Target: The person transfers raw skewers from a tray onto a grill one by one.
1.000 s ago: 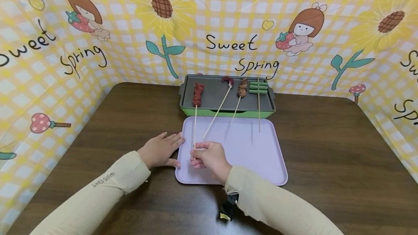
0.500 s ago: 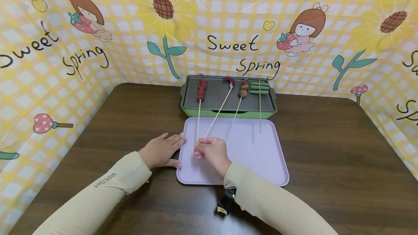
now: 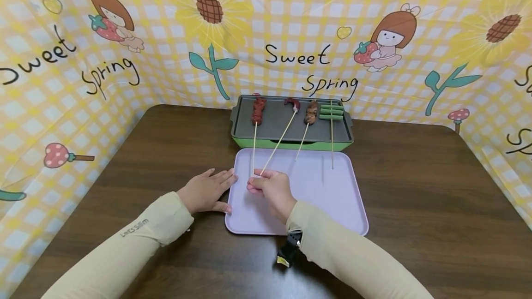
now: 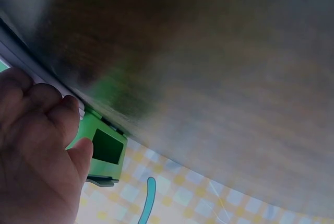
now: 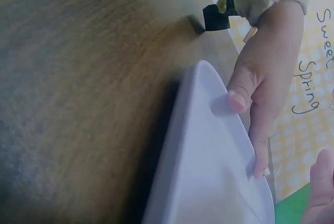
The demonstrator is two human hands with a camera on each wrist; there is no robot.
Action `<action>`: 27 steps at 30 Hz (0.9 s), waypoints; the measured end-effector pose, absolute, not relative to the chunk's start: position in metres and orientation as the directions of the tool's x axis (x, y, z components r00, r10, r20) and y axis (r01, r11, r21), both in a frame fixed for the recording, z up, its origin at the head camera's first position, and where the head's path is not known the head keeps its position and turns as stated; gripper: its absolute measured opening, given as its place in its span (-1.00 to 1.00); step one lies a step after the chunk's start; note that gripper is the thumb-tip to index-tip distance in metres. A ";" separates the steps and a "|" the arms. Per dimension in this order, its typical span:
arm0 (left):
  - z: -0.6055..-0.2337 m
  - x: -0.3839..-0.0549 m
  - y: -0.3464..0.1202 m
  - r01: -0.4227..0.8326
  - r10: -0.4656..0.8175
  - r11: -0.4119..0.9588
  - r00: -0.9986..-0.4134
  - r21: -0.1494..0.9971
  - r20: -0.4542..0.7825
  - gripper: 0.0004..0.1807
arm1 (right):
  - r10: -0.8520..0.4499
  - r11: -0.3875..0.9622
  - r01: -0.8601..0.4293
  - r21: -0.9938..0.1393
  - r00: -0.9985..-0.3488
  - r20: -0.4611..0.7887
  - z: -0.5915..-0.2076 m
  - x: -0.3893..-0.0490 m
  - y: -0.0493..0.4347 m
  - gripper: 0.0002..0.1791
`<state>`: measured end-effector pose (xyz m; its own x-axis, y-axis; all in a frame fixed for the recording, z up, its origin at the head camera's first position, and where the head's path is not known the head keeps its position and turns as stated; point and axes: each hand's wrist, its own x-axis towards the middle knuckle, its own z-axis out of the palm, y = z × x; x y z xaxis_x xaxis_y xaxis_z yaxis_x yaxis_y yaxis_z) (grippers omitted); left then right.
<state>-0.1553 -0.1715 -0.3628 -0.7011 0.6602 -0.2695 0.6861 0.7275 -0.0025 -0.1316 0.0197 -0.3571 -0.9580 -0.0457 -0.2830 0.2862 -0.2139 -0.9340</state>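
My right hand (image 3: 274,193) pinches the lower end of a wooden skewer between thumb and fingers, above the lilac tray (image 3: 320,206). The red meat skewer (image 3: 258,110) has its food end over the left part of the grey grill plate (image 3: 272,126). Just right of it, a skewer with a curled dark red piece (image 3: 293,104) slants so its stick end comes close to my right fingers. My left hand (image 3: 206,191) rests with fingers extended at the tray's left rim; the right wrist view shows its thumb (image 5: 238,100) over the tray's edge.
Farther right on the grill are a browned meat skewer (image 3: 311,112) and a green vegetable skewer (image 3: 331,112), their sticks reaching over the tray. The grill's green base (image 3: 338,145) stands directly behind the tray on the brown wooden table (image 3: 415,197). A checked cloth (image 3: 291,13) hangs around the table.
My right hand has moved forward and slightly right, carrying the red meat skewer farther up over the grill plate. The left hand stays at the tray's rim.
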 end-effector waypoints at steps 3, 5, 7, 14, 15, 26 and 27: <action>-0.362 -0.155 -0.172 0.685 0.658 0.729 -0.702 -0.006 -0.271 -0.07 | -0.042 -0.226 0.288 -0.931 -0.957 -0.286 -0.357 -0.134 0.019 -0.65; -0.363 -0.156 -0.172 0.685 0.657 0.728 -0.703 -0.011 -0.273 -0.07 | -0.040 -0.230 0.286 -0.930 -0.958 -0.285 -0.356 -0.136 0.019 -0.65; -0.363 -0.157 -0.172 0.689 0.660 0.724 -0.701 -0.017 -0.270 -0.08 | -0.034 -0.237 0.283 -0.930 -0.959 -0.283 -0.356 -0.137 0.018 -0.65; -0.365 -0.157 -0.170 0.692 0.664 0.722 -0.698 -0.015 -0.267 -0.07 | -0.026 -0.257 0.287 -0.923 -0.957 -0.290 -0.358 -0.138 0.020 -0.62; -0.365 -0.157 -0.170 0.693 0.664 0.721 -0.698 -0.015 -0.268 -0.07 | -0.026 -0.258 0.285 -0.923 -0.957 -0.288 -0.359 -0.138 0.020 -0.61; -0.364 -0.159 -0.166 0.685 0.651 0.728 -0.706 -0.036 -0.279 -0.08 | -0.080 0.007 0.207 -0.978 -0.975 -0.207 -0.363 -0.130 0.035 -0.55; -0.364 -0.158 -0.165 0.679 0.643 0.733 -0.712 -0.040 -0.283 -0.08 | -0.103 0.069 0.194 -0.979 -0.974 -0.200 -0.364 -0.127 0.040 -0.54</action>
